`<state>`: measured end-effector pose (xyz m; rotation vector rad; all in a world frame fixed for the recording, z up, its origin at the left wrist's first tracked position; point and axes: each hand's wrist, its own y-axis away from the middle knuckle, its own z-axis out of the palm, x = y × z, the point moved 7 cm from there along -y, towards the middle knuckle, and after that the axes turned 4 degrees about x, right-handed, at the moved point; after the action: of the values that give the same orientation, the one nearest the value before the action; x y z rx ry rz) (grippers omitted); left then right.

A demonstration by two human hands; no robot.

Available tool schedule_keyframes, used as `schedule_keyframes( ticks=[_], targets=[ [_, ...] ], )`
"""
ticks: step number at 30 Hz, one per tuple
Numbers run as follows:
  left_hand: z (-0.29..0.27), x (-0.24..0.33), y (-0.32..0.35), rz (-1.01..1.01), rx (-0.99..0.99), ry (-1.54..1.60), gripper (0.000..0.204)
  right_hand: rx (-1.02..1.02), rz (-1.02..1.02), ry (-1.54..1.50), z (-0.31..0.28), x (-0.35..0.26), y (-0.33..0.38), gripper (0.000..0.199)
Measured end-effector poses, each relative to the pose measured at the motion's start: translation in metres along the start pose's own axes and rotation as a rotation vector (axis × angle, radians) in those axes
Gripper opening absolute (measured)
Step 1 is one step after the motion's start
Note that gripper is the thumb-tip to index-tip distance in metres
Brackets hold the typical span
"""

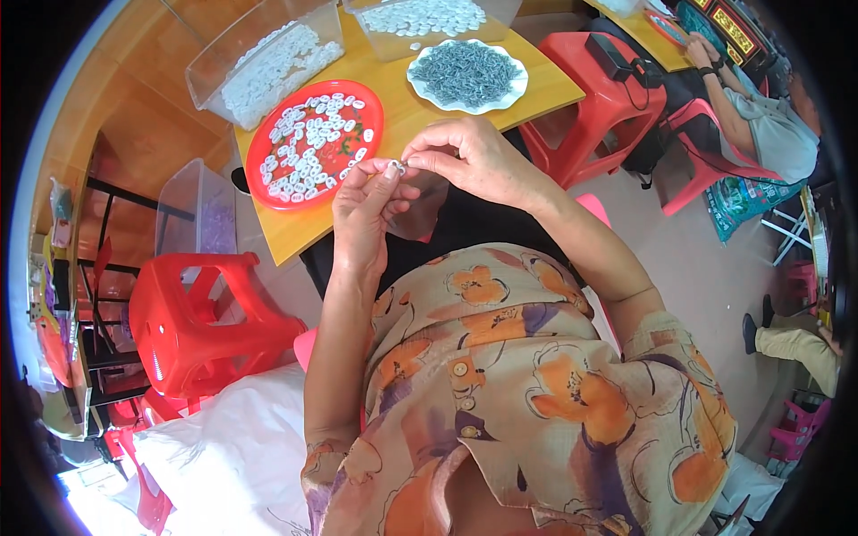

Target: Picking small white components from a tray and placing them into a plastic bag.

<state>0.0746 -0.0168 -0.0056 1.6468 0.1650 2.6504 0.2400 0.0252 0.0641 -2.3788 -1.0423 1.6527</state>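
Note:
My left hand (365,219) is closed in a pinch on a small white oval piece (396,165), just off the near edge of the table. Close against it, my right hand (483,161) has thumb and forefinger pressed together; whatever sits between them is too small to make out. Left of my hands, a round red tray (259,183) carries many white oval pieces with dark marks. Beyond my right hand, a white plate with a scalloped rim (521,87) is heaped with small grey, metallic-looking slivers (465,71).
Two clear plastic bins (204,79) of white pieces stand along the table's far side. Red plastic stools flank the yellow table (545,85), one at right (572,116), one at left (192,322). White sacking (232,447) lies lower left. Another person (778,134) sits at far right.

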Motion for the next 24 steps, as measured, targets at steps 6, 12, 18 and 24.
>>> schedule_keyframes(
  ticks=[6, 12, 18, 24],
  targets=[
    [0.0008, -0.0002, -0.0004, 0.023, 0.019, -0.06, 0.016, -0.004, -0.015, 0.07, -0.0003, -0.001, -0.0003, 0.017],
    [0.0005, -0.0004, -0.0004, 0.03, 0.032, -0.085, 0.015, -0.005, -0.042, 0.138, -0.0015, -0.0038, -0.0003, 0.016],
    [0.0018, 0.0012, 0.0001, 0.025, 0.034, -0.091, 0.015, -0.005, -0.002, 0.107, 0.0013, 0.0009, 0.0003, 0.015],
    [0.001, 0.0024, 0.0008, 0.09, 0.051, -0.185, 0.015, 0.014, -0.041, 0.2, 0.004, -0.0026, 0.0023, 0.015]
  ],
)
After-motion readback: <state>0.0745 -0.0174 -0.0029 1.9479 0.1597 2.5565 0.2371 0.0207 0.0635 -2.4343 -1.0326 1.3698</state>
